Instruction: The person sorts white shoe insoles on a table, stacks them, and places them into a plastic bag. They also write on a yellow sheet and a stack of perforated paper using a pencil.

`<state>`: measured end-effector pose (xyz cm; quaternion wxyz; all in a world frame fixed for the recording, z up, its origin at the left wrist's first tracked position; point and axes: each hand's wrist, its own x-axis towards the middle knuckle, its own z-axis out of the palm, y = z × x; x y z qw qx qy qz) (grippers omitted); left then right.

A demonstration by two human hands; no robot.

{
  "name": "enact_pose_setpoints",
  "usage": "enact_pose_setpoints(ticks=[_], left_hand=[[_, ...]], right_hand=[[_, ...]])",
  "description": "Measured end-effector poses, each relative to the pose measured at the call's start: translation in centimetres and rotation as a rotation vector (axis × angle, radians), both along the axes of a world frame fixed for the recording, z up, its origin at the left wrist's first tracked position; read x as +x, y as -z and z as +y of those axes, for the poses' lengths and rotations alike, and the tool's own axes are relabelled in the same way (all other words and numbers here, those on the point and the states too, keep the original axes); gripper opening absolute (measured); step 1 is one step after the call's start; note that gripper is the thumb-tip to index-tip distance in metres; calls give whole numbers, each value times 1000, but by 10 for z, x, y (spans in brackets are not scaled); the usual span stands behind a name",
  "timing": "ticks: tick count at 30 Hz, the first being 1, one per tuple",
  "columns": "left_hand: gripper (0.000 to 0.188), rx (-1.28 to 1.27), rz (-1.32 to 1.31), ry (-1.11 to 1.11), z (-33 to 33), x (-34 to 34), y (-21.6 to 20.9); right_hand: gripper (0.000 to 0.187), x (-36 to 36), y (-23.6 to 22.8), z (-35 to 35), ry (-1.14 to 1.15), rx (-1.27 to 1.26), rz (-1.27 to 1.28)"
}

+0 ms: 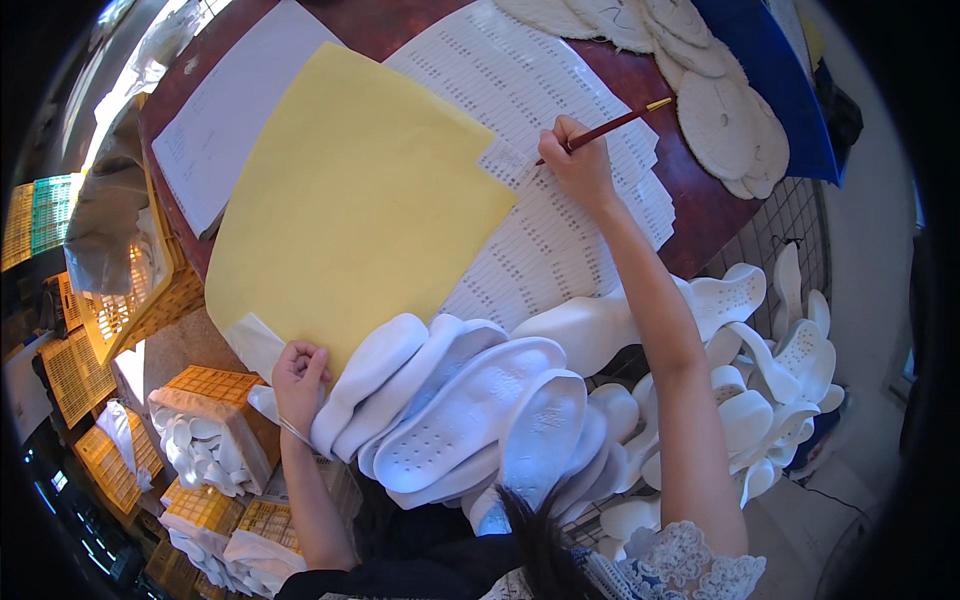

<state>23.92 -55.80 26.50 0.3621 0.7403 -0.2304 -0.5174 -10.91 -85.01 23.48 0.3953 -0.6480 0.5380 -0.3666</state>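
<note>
My right hand (pixel 580 168) is closed around a slim dark red pen (pixel 615 124) with a gold-coloured upper end. Its lower tip meets the white printed sheets (pixel 540 80), fanned out with rows of small marks. Over their left part lies a large blank yellow sheet (pixel 350 200). At that sheet's lower edge my left hand (pixel 300 375) is curled up, thumb against the fingers; whatever it may grip is hidden. A small white paper piece (pixel 254 342) sticks out beside it. Close to its right leans a stack of white perforated insoles (pixel 465 415).
More white insoles (pixel 770 400) pile up on a wire rack at the right. Round cream fleece pads (pixel 720 120) lie at the dark red table's (pixel 690 195) far right. A handwritten sheet (pixel 235 110) is at the far left. Yellow crates (pixel 205 385) stand on the left.
</note>
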Motion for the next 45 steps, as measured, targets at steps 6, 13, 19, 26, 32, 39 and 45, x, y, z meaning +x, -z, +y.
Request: enact_pose_setpoints(ticks=[6,13,19,26,32,39,45], left_hand=[[10,-1,-2,4,-1,0,0],[11,-5,-22,6,-1,0,0],[12,-25,-25,26,1,3,3],[15,-17,-198,84,-5,-3,-2],[38,14,-1252,348,30,37,-32],[30,308,14,230,138,171,-67],[25,-45,421,-30,232,183,-71]], right_hand=[[31,-2,1,1,-49,-68,113],[33,-3,4,-3,-29,14,19],[31,-2,3,-1,-45,-106,94],[29,-2,12,-4,-8,-121,175],[33,-17,-124,18,-197,130,44],[26,-100,-352,199,-159,-274,451],[23,-70,-362,336,-313,-193,864]])
